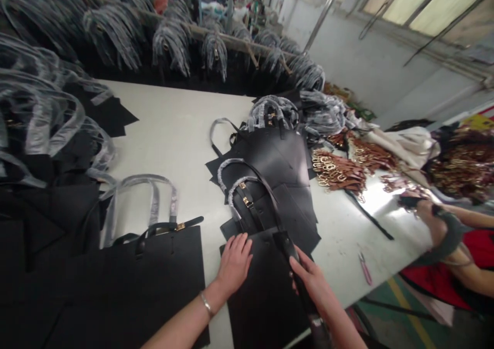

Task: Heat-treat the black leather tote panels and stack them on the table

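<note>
My left hand [236,261], with a bracelet on its wrist, lies flat near the top edge of a black bag panel [266,287], fingers stretched out. At the panel's right side my right hand [309,277] is closed around a long black strap-like piece [306,300]; a light, shiny band shows near its lower end. Part of that piece is hidden by my fingers. Just beyond my hands, plastic-wrapped bag handles [235,189] and a gold buckle [247,201] rest on overlapping black panels [287,205].
To the left lies a black bag [165,277] with wrapped handles. Brown straps with gold rings [339,171] and pink-handled pliers [365,269] are on the white table [170,117]. A co-worker's arms [443,230] are at the right edge. Wrapped handles [172,42] hang behind.
</note>
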A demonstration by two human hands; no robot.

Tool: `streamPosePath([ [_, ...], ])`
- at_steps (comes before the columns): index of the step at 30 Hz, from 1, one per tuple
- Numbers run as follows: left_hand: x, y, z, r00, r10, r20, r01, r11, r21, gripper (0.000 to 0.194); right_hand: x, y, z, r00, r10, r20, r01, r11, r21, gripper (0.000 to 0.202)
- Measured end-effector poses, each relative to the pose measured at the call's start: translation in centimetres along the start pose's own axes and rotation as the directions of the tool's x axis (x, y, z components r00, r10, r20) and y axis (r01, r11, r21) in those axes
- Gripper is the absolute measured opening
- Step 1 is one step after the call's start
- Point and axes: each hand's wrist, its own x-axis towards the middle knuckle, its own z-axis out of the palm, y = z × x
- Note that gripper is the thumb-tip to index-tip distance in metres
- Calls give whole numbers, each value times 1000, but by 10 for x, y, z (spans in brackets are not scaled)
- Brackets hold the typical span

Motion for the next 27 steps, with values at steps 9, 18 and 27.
streamPosePath([
  [9,1,-3,16,986,136,99,-143,987,68,41,47,-3,-16,999,7,-52,-1,994,109,69],
  [18,-4,-6,21,961,-247,-128,257,964,65,69,19,1,-33,997,-72,14,71,997,34,83],
  [27,29,-10,-13,933,-359,-27,359,932,43,47,-10,29,-1,997,-39,73,41,999,-26,78],
])
